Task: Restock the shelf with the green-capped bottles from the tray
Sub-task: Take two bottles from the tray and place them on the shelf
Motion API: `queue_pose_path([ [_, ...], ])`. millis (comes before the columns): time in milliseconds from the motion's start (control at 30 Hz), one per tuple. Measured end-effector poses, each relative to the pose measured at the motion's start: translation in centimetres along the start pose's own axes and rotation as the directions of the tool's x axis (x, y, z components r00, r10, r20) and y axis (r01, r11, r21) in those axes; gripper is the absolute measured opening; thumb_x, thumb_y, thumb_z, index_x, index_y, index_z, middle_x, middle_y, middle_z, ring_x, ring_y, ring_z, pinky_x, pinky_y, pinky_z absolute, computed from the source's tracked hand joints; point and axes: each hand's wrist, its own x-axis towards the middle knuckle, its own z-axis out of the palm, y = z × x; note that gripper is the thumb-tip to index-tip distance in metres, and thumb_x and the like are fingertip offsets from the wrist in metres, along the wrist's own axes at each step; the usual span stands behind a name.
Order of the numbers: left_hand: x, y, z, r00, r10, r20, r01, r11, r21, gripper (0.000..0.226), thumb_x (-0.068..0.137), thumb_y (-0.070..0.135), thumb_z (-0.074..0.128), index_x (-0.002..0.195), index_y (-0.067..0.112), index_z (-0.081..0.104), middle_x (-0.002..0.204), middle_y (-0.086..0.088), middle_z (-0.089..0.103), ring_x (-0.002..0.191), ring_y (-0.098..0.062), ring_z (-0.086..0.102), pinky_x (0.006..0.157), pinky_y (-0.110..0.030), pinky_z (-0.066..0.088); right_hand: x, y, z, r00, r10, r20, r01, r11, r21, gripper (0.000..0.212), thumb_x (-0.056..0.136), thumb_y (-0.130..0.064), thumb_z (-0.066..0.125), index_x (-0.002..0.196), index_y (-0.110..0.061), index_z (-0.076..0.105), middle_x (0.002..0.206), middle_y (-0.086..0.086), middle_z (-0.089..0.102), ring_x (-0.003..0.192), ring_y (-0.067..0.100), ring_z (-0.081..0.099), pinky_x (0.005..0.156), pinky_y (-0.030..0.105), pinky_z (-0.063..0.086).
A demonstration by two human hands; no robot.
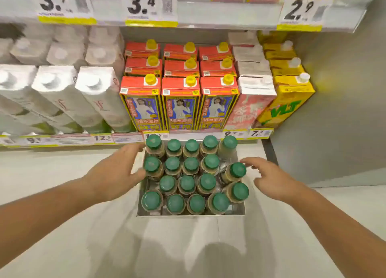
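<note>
Several green-capped bottles (191, 167) stand upright in rows inside a shallow tray (188, 213) on the floor in front of the shelf. My left hand (113, 174) is spread open at the tray's left side, its fingertips at the two leftmost rear bottles (153, 146). At the tray's right side my right hand (268, 177) is open too, with fingers next to a tilted bottle (235, 172). Neither hand holds anything.
The shelf (133, 138) behind the tray carries white cartons (94, 98) on the left, red cartons with yellow caps (180, 102) in the middle, and pink and yellow cartons (286, 102) on the right. Price tags line its edge. A grey wall (334, 110) rises at right.
</note>
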Motion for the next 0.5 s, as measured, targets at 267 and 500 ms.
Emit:
queue_pose_path([
  [267, 2.3, -4.3, 5.7, 0.998, -0.017, -0.064, 0.0, 0.967, -0.255, 0.061, 0.069, 0.035, 0.086, 0.118, 0.042, 0.05, 0.116, 0.02, 0.058, 0.107, -0.002, 0.055, 0.092, -0.03, 0.049, 3.3, 3.3, 3.2, 0.993, -0.115, 0.009, 0.109, 0.966, 0.234, 0.053, 0.078, -0.01, 0.08, 0.096, -0.057, 0.065, 0.108, 0.001, 0.054, 0.096, 0.021, 0.057, 0.086, 0.028, 0.047],
  [500, 3.4, -4.0, 7.7, 0.975, 0.01, -0.223, -0.05, 0.983, -0.175, 0.052, 0.066, 0.039, 0.086, 0.11, 0.04, 0.059, 0.104, 0.023, 0.063, 0.098, -0.013, 0.05, 0.084, -0.031, 0.042, 4.0, 1.4, 2.7, 0.988, -0.04, 0.146, -0.019, 0.924, 0.381, 0.037, 0.074, -0.018, 0.084, 0.087, -0.051, 0.071, 0.117, 0.002, 0.044, 0.11, 0.018, 0.05, 0.09, 0.022, 0.041],
])
